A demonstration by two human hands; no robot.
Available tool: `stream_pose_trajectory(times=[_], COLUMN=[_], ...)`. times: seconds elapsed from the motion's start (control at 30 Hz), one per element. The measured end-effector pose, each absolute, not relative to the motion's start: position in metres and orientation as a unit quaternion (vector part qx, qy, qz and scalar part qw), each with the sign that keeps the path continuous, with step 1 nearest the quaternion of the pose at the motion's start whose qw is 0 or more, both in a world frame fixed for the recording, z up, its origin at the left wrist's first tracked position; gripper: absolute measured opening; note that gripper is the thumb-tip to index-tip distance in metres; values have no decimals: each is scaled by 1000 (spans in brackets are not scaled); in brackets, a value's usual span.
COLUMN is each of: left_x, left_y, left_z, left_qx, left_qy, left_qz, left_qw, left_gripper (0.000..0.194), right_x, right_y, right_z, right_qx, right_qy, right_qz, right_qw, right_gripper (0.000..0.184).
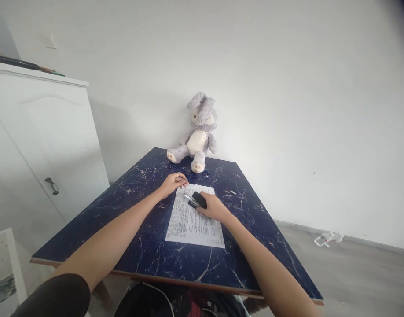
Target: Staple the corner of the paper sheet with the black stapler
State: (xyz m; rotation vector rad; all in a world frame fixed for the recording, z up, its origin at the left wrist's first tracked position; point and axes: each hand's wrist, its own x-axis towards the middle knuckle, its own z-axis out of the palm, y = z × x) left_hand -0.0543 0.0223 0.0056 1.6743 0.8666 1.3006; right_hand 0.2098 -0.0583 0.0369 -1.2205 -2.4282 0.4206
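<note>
My left forearm stretches forward and inward, bare, with my left hand palm-down, its fingers bent. My right forearm angles in from the other side, and my right hand curls in a grip, nearer me, apart from the left.

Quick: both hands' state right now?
Left hand: curled by the sheet's top edge; whether holding anything, cannot be told.
Right hand: closed, holding the black stapler.

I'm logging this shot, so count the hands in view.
2: the left hand at the far left corner of the paper, the right hand around the stapler, over the paper.
</note>
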Motion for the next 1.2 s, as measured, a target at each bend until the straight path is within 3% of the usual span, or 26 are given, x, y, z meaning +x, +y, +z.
stream_pose_trajectory(times=[0.07,0.17,0.5,1.2], left_x=[-46,-41,-26,-26], left_y=[16,11,-1,-3], left_z=[8,12,14,13], left_qx=[657,675,806,804], left_qy=[328,329,310,316], left_qz=[523,502,356,376], left_qw=[433,429,357,335], left_gripper=[47,46,27,26], right_x=[213,223,236,237], right_y=[-54,-46,-40,-38], right_z=[35,37,39,36], right_qx=[-449,-440,-413,-404], right_qy=[-858,-855,-871,-877], right_qz=[139,133,157,157], right_qw=[208,241,215,209], right_gripper=[20,15,15,15])
